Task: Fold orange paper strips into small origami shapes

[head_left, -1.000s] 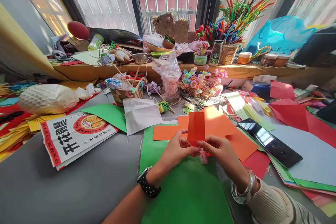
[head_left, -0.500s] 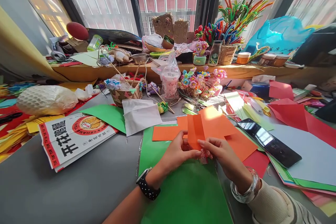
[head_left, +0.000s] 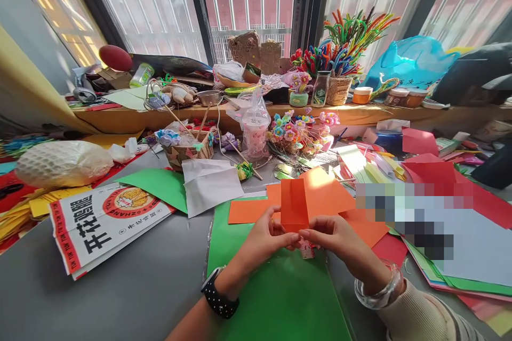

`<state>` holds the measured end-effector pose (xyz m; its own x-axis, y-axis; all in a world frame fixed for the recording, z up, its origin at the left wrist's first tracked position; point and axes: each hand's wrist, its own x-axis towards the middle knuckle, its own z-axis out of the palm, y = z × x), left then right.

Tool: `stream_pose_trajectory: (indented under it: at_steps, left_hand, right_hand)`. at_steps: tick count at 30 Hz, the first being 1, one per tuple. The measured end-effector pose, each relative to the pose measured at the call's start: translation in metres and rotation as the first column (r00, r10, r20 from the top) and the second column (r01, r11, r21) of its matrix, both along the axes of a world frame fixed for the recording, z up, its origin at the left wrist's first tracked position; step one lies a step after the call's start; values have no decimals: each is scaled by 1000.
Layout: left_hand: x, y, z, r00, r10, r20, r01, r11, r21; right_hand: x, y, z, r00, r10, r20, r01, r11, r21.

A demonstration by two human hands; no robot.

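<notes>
Fingers of both hands pinch the lower edge of a small folded orange paper (head_left: 295,203), which stands upright above the green sheet (head_left: 276,287) spread on the grey table (head_left: 120,287). The left hand (head_left: 262,237), with a dark watch on its wrist, closes thumb and forefinger on the paper's bottom left corner; the right hand (head_left: 340,234), with a clear bangle on its wrist, closes its fingertips on the bottom right corner, so the two sets of fingertips nearly meet under the fold. Most of the paper rises free above the fingers, a vertical crease running down its middle. A small pink patterned scrap (head_left: 306,249) shows just below the right fingertips, over the green sheet; whether the hand touches it is hard to tell. Behind the green sheet lie larger orange sheets (head_left: 332,197), flat and overlapping its far edge. Left of the green sheet sits a printed white bag with red and black lettering (head_left: 100,218), and beyond that a white netted bundle (head_left: 60,162). Right of the green sheet, a blurred patch hides part of the red and pale papers (head_left: 440,181). Beyond the green sheet stand a woven basket (head_left: 186,146) and a clear plastic cup (head_left: 255,130).
</notes>
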<state>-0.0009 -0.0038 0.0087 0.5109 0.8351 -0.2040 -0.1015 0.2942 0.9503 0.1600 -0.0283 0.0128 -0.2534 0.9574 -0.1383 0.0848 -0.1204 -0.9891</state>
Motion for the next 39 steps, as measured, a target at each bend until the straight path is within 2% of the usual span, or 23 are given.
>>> stream_pose_trajectory:
  at_steps: [4,8,12,16,21,22,27,28,30,35,39]
  left_hand:
    - [0,0,-2,999,-40,20,40,999,4]
    - [0,0,-2,998,-56,-5,56,998,12]
    - [-3,2,-4,996,-60,-65,62,998,29]
    - [-4,3,-5,997,-65,-52,67,997,36]
    - [-4,4,-4,996,-75,-38,76,997,29]
    - [-4,4,-5,997,-73,-39,74,997,29]
    - [-3,4,-8,995,-86,-48,87,996,25]
    - [-3,4,-8,995,-91,-49,92,995,24]
    - [-3,4,-7,995,-88,-41,90,995,33]
    - [-5,5,-3,997,-75,-5,75,996,43]
    - [-5,5,-2,997,-78,-8,78,997,17]
  right_hand:
    - [5,1,1,997,64,35,-65,998,10]
    - [7,1,3,997,72,32,-72,997,-8]
    - [10,1,3,999,-1,41,3,999,-32]
    - [15,2,6,997,-46,61,50,997,-63]
    - [22,4,11,971,-227,75,224,973,47]
    - [22,4,11,970,-233,71,229,972,53]
    - [11,3,7,997,-21,79,23,1000,-20]
    - [9,2,6,997,-14,81,15,1000,-11]
    - [5,1,4,997,-41,66,42,999,-20]
    - [5,-1,3,975,-222,-22,219,973,-72]
    - [5,-1,4,968,-245,-51,241,968,-74]
